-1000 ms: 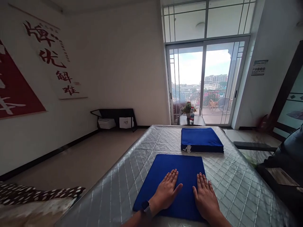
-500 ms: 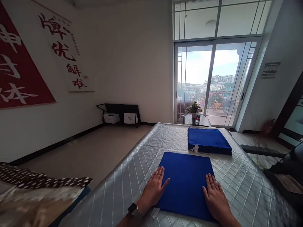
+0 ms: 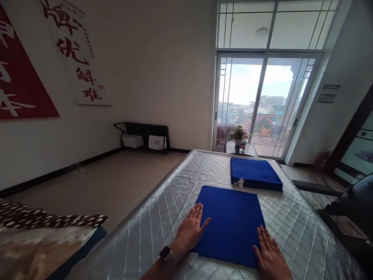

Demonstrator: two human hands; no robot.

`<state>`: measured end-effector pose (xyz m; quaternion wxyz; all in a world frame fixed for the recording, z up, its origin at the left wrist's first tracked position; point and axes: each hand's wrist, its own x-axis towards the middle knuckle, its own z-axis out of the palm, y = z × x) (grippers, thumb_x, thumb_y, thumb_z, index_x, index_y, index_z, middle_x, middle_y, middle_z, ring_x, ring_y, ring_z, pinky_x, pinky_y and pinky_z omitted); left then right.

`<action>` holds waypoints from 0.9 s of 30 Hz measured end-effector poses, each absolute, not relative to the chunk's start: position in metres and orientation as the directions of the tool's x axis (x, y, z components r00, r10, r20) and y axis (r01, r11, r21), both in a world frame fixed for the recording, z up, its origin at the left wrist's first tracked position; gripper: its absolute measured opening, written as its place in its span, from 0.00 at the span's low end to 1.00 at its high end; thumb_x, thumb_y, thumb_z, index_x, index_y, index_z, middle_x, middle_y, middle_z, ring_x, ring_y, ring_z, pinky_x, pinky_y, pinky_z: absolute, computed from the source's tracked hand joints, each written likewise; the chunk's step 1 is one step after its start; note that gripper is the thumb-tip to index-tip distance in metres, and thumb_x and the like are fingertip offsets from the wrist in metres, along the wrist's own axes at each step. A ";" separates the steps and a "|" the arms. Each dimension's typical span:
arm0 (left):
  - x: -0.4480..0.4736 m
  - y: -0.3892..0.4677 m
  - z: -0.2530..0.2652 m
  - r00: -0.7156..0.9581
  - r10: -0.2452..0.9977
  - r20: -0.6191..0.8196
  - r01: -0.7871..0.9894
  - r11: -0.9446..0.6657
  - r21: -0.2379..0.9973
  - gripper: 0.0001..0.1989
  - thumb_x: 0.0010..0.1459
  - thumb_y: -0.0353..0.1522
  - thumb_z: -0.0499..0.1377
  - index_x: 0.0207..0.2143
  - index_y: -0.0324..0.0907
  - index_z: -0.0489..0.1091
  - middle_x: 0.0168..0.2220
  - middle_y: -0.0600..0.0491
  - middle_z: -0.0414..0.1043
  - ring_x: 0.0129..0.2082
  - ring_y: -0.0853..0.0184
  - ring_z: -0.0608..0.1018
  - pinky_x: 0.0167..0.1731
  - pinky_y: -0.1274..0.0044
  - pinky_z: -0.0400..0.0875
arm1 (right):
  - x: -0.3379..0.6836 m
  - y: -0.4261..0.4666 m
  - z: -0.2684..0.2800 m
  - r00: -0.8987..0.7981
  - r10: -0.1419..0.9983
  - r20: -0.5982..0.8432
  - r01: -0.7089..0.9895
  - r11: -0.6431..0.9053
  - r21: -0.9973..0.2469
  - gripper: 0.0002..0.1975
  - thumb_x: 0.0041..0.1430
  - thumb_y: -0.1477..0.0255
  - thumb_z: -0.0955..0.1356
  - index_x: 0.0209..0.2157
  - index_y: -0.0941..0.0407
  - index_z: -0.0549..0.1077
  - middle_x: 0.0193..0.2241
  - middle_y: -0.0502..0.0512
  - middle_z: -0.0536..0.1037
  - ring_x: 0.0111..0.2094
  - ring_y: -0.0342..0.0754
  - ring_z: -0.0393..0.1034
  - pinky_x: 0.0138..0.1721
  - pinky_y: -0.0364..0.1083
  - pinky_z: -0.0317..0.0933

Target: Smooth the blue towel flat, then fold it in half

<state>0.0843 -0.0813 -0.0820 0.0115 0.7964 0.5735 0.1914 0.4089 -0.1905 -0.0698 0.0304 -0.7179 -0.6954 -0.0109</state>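
A flat, square piece of blue fabric (image 3: 229, 225) lies on the silver quilted table cover (image 3: 157, 221), a white tag (image 3: 192, 258) poking out at its near left corner. My left hand (image 3: 190, 227) rests along its left edge, fingers stretched out and thumb spread onto the blue cloth. On the opposite side my right hand (image 3: 271, 252) lies flat at the right edge, fingers extended. Neither hand grips anything. Beyond the square sits a stack of folded blue fabric (image 3: 255, 171) with white tags at its near left corner.
A small table with a potted plant (image 3: 238, 135) and a bottle (image 3: 243, 143) stands by the glass sliding door (image 3: 239, 101). At the left lies a polka-dot cloth (image 3: 49, 217). A black rack (image 3: 145, 134) is against the wall; a black chair (image 3: 359, 206) is at right.
My right hand has slid toward me and slightly right along the fabric's edge. My left hand stays nearly in place. The camera view has shifted a little.
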 end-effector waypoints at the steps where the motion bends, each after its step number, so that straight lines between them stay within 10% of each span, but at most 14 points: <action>1: 0.084 -0.081 -0.083 0.255 0.922 0.291 0.915 -0.328 0.237 0.38 0.68 0.53 0.37 0.71 0.39 0.47 0.71 0.46 0.48 0.70 0.55 0.52 0.67 0.62 0.51 | 0.408 -0.193 -0.069 0.038 0.998 0.050 0.999 -0.036 -0.032 0.34 0.68 0.59 0.49 0.69 0.63 0.47 0.70 0.55 0.42 0.70 0.49 0.35 0.69 0.55 0.37; 10: 0.109 -0.102 -0.058 0.349 0.881 0.319 0.891 -0.418 0.179 0.34 0.71 0.49 0.37 0.71 0.40 0.42 0.70 0.46 0.50 0.69 0.56 0.54 0.66 0.61 0.53 | 0.401 -0.198 -0.057 0.028 0.993 0.117 0.995 -0.017 -0.095 0.33 0.68 0.60 0.51 0.68 0.63 0.50 0.70 0.56 0.42 0.70 0.52 0.34 0.69 0.57 0.36; 17: 0.227 -0.159 -0.041 0.774 0.554 0.306 0.543 -0.830 0.128 0.35 0.70 0.49 0.43 0.72 0.44 0.35 0.72 0.52 0.43 0.70 0.63 0.51 0.68 0.70 0.49 | 0.408 -0.198 -0.074 -0.038 0.990 0.138 0.990 0.056 -0.128 0.31 0.67 0.63 0.53 0.67 0.62 0.55 0.69 0.58 0.48 0.70 0.53 0.40 0.69 0.58 0.40; 27: 0.157 -0.158 -0.046 0.602 0.780 0.169 0.754 -0.625 0.200 0.35 0.70 0.49 0.42 0.71 0.44 0.37 0.71 0.50 0.40 0.70 0.58 0.51 0.67 0.65 0.51 | 0.405 -0.199 -0.067 -0.008 0.996 0.088 0.990 0.021 -0.143 0.32 0.67 0.62 0.53 0.68 0.63 0.51 0.70 0.57 0.45 0.70 0.53 0.38 0.69 0.57 0.40</action>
